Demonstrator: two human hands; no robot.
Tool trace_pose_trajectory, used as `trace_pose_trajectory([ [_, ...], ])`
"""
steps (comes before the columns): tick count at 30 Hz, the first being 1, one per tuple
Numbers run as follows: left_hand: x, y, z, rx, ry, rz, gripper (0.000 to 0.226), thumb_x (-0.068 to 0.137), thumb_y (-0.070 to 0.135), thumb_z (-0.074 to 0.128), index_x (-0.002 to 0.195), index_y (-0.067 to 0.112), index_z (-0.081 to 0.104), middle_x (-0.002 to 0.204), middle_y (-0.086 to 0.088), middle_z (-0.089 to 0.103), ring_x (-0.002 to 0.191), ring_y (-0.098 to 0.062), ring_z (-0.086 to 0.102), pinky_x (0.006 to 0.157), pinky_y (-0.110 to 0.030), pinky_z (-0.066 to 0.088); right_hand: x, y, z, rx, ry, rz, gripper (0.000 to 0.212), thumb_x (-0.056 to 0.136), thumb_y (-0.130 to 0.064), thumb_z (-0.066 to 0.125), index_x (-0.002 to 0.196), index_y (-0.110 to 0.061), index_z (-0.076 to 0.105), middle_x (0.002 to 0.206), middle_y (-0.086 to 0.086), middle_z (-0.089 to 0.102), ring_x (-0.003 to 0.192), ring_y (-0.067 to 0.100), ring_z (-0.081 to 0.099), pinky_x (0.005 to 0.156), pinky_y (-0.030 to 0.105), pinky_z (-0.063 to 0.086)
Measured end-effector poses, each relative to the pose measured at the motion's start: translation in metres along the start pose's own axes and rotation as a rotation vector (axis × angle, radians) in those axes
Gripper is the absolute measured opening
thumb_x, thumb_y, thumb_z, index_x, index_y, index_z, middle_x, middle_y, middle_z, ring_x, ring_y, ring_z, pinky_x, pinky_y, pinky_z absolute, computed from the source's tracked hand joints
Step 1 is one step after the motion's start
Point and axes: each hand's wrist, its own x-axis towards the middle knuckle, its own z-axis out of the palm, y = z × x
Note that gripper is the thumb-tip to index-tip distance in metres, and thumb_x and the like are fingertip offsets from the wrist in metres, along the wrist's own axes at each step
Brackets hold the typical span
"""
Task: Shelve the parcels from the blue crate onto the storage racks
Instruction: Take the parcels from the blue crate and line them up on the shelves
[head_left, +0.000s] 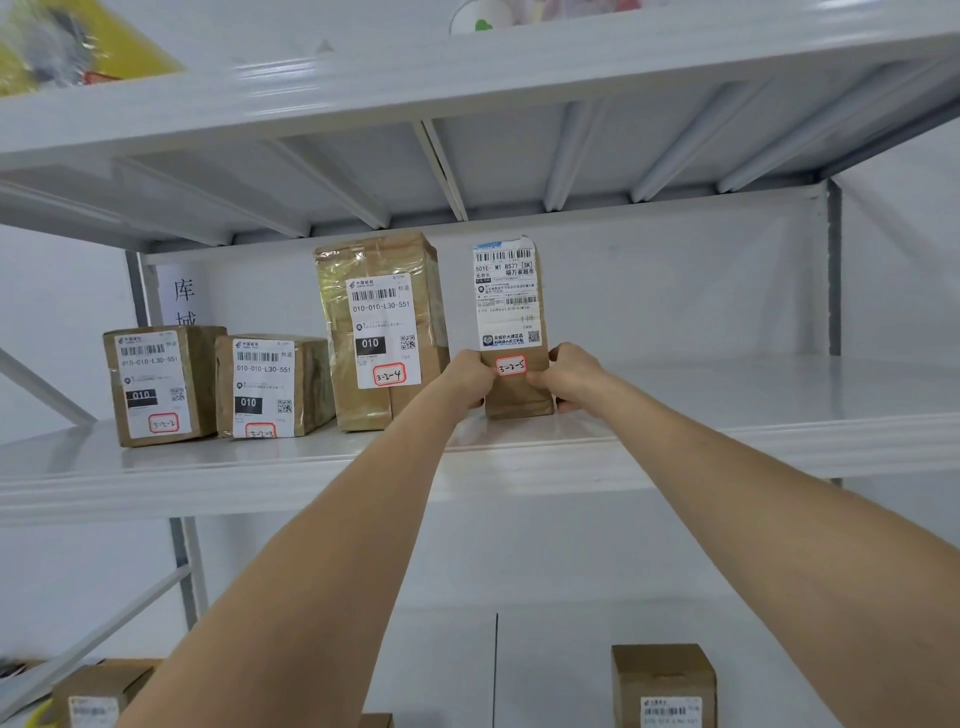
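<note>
A narrow brown parcel (511, 322) with a white shipping label and a red-edged tag reading 3-2-5 stands upright on the white rack shelf (727, 431). My left hand (467, 378) grips its lower left side and my right hand (569, 376) grips its lower right side. Both thumbs lie on the front face near the tag. To its left on the same shelf stand three more brown parcels: a tall one tagged 3-2-4 (382, 332), a low one (272, 387) and another low one (161, 384). The blue crate is not in view.
The shelf to the right of the held parcel is bare up to the grey upright post (834, 270). The shelf above (467, 78) carries a yellow package (67, 47). Below stand brown boxes at the right (665, 686) and at the left (98, 691).
</note>
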Motion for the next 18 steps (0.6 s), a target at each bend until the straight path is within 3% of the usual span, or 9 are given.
trace_pose_trajectory([
  [3,-0.004,0.002,-0.001,0.051,0.008,-0.013,0.037,0.091,-0.004,0.032,0.119,0.000,0.056,0.116,-0.017,0.059,0.096,-0.026,0.051,0.076,-0.031,0.042,-0.005,0.000,-0.001,-0.003,-0.005,-0.008,0.043,0.090,-0.020,0.063,0.127,-0.005,0.048,0.113,0.012,0.057,0.096,0.025,0.055,0.088,0.039,0.053],
  [5,-0.009,0.005,-0.001,0.071,0.014,-0.028,0.033,0.091,-0.003,0.031,0.111,0.005,0.055,0.109,-0.015,0.057,0.092,-0.025,0.048,0.076,-0.032,0.040,-0.009,-0.001,-0.002,0.000,-0.005,-0.021,0.046,0.089,-0.019,0.063,0.130,-0.005,0.046,0.119,0.013,0.056,0.102,0.026,0.054,0.091,0.038,0.051],
  [8,-0.014,0.007,-0.003,0.072,0.023,-0.044,0.035,0.091,-0.001,0.033,0.117,0.004,0.055,0.105,-0.013,0.056,0.086,-0.023,0.045,0.074,-0.032,0.039,-0.013,-0.003,-0.003,-0.002,0.010,-0.044,0.052,0.090,-0.016,0.062,0.136,-0.004,0.041,0.132,0.014,0.051,0.119,0.027,0.050,0.095,0.035,0.047],
  [13,-0.031,0.011,-0.007,0.018,0.027,-0.045,0.037,0.094,0.006,0.033,0.124,0.007,0.053,0.098,-0.008,0.049,0.069,-0.015,0.038,0.061,-0.027,0.036,-0.019,-0.005,-0.002,0.019,-0.002,-0.046,0.057,0.088,-0.020,0.065,0.138,-0.006,0.039,0.135,0.012,0.050,0.120,0.027,0.050,0.095,0.034,0.046],
  [18,-0.040,0.013,-0.006,0.037,0.024,-0.035,0.043,0.093,0.004,0.033,0.131,0.012,0.050,0.116,-0.019,0.056,0.089,-0.021,0.040,0.076,-0.033,0.041,-0.025,-0.006,-0.001,0.018,-0.020,-0.056,0.050,0.088,-0.019,0.064,0.134,-0.009,0.045,0.126,0.011,0.055,0.112,0.025,0.053,0.087,0.032,0.046],
])
